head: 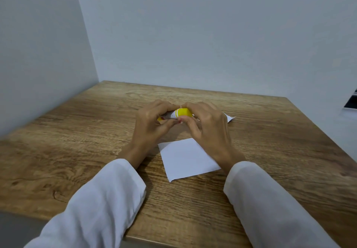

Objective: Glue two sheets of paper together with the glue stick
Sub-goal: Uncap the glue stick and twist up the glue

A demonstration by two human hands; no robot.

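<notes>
My left hand [152, 120] has its fingers clamped round the body of the glue stick [176, 114]; my right hand [204, 124] has its fingers closed on the yellow cap end. The stick lies sideways betw. both hands, held above the counter [77, 131], mid-frame. The cap looks to be still on, so I judge I'm at the uncapping step, w/ no glue on anything yet as far as I can see.

Just below my hands, one sheet of paper [185, 158] lies flat on the counter, centre of frame, my right wrist over its right edge. The second sheet [229, 118] pokes out behind my right hand, mostly hidden. The two are apart, not joined. Left to do: cap off, spread glue, press the sheets together.

The stick's label has print, but it's too small and blurred to read; no brand I can make out.
</notes>
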